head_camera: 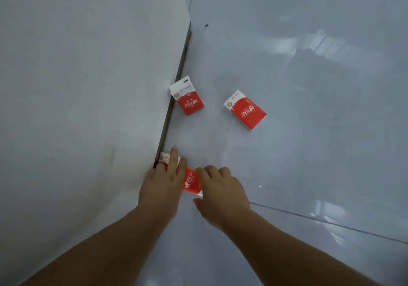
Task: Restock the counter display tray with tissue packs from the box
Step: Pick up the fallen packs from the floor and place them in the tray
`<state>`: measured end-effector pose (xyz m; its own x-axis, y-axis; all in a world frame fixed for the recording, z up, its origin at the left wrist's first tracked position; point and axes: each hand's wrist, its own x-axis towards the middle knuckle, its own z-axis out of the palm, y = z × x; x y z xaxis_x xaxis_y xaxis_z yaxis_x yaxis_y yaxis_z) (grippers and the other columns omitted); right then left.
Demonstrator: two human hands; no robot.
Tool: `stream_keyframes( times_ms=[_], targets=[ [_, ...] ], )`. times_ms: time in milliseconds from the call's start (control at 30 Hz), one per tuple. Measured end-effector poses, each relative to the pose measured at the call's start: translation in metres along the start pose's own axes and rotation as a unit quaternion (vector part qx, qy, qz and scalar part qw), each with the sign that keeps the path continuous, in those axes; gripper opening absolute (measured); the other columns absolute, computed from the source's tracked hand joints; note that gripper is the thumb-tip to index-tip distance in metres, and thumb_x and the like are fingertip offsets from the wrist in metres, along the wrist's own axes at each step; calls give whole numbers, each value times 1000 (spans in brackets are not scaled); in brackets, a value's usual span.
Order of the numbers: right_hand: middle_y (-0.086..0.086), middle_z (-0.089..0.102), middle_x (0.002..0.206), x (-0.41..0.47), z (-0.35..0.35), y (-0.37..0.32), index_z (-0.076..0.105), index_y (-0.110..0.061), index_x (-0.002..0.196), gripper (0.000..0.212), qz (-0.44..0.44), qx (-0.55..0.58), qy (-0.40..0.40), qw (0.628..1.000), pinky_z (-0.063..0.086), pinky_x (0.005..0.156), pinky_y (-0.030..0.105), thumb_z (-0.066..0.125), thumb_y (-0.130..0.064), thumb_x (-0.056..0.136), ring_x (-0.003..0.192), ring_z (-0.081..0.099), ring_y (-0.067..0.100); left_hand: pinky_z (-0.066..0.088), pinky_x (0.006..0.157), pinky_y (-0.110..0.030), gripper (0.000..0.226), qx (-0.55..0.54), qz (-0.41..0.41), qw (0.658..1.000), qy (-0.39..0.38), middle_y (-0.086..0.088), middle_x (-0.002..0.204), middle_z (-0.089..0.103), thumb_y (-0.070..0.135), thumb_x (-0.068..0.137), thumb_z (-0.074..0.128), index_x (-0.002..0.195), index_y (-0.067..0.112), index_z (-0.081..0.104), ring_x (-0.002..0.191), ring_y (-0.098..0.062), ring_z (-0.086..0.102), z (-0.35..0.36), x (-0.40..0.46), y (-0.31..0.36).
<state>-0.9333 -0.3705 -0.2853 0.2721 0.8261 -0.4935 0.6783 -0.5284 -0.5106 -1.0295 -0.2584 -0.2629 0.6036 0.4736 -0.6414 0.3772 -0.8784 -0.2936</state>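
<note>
Three red-and-white tissue packs lie on a glossy grey tiled floor. One tissue pack sits at the foot of a white panel, and both hands are on it. My left hand covers its white end with fingers laid flat over it. My right hand grips its red end from the right. A second tissue pack leans against the panel's bottom edge farther away. A third tissue pack lies flat on the floor to the right. No box or display tray is in view.
A tall white panel fills the left side, with a dark gap along its bottom edge. The tiled floor reflects light; a grout line crosses the lower right.
</note>
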Motion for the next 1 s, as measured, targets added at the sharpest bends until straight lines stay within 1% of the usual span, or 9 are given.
stream_keyframes(
  times_ms=[133,200,300,400,567,700,767,867,1000],
  targets=[
    [5,51,132,2,10,-1,41,-21,140,52,37,-62,-6,997,39,98,41,61,-32,94,116,49,28,39,101,-39,97,40,14,999,0,-25,154,6,27,87,66,151,7,-5,127,-36,38,3,1,5],
    [5,52,129,3,-3,6,44,-20,137,51,40,-70,0,997,39,96,40,62,-35,92,113,50,26,39,101,-40,95,38,5,999,-4,-26,153,9,25,88,64,150,5,-5,126,-37,38,-1,-3,4],
    [2,52,129,5,-44,19,44,-23,138,59,50,-62,33,996,39,98,40,65,-46,88,116,50,23,35,105,-40,96,22,-5,1000,6,-25,154,7,25,87,63,150,7,-8,129,-37,35,-28,-2,4],
    [2,52,132,-1,-106,26,45,-23,137,61,74,-55,82,992,40,100,42,63,-52,87,120,50,24,40,102,-38,100,-61,-41,996,43,-20,154,11,29,82,69,151,12,-2,128,-34,39,-85,-4,7],
    [0,55,118,-58,-244,15,50,-24,129,58,115,43,167,978,47,91,39,64,-57,84,107,56,22,46,94,-36,97,-283,-94,943,147,-9,143,21,44,72,73,147,23,16,119,-27,47,-218,-52,19],
    [-3,55,115,-136,-368,-11,52,-26,129,56,124,178,247,945,52,85,37,69,-51,82,98,59,18,45,85,-22,87,-418,-91,882,201,6,139,11,34,72,79,139,28,25,109,-20,55,-347,-135,34],
    [-5,55,115,-179,-437,-32,52,-26,129,55,110,206,284,930,53,84,38,70,-49,82,96,60,17,43,80,-16,88,-435,-83,865,235,10,138,6,34,72,81,138,31,23,112,-17,53,-420,-185,39],
    [-6,54,111,-240,-547,-74,53,-26,129,53,78,234,340,907,50,79,32,72,-45,83,93,61,14,46,90,-22,89,-457,-83,841,279,12,141,3,45,72,79,137,34,19,120,-17,47,-532,-267,32],
    [-6,52,107,-314,-696,-159,53,-27,123,47,7,250,416,874,50,78,36,72,-39,82,88,59,14,47,86,-21,73,-454,-50,810,368,12,141,6,45,74,75,130,36,29,108,-15,57,-678,-382,-5]
  ],
)
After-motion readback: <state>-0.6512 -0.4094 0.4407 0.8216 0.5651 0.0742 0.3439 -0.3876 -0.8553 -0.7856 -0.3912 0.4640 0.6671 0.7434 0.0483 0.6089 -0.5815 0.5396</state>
